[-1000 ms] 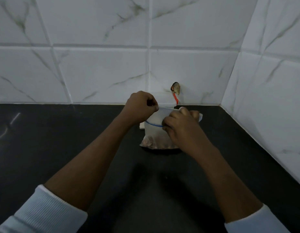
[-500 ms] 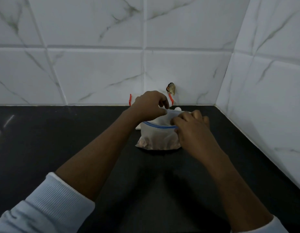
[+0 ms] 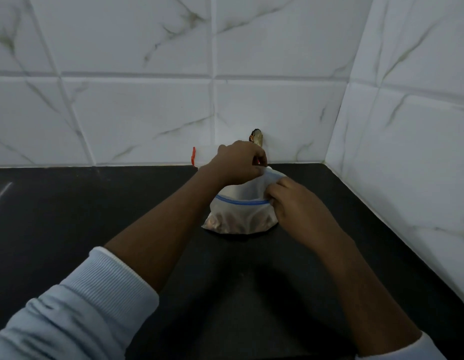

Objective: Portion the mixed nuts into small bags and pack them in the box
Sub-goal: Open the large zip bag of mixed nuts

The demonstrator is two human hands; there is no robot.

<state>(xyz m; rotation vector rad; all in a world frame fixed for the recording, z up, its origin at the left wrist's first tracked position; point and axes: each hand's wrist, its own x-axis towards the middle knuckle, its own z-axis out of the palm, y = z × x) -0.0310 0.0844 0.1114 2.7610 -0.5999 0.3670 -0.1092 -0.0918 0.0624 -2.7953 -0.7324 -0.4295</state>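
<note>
My left hand [image 3: 238, 165] and right hand [image 3: 293, 203] both pinched the open top of the small zip bag [image 3: 238, 216], which held mixed nuts [image 3: 225, 224] and stood on the black counter [image 3: 69, 216] near the tiled corner.

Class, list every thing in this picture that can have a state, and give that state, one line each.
small bag: upright on the counter, mouth open, blue zip strip unsealed.
mixed nuts: inside the bag, filling its bottom.
left hand: pinches the bag's far rim.
right hand: pinches the bag's right edge at the zip strip.
</note>
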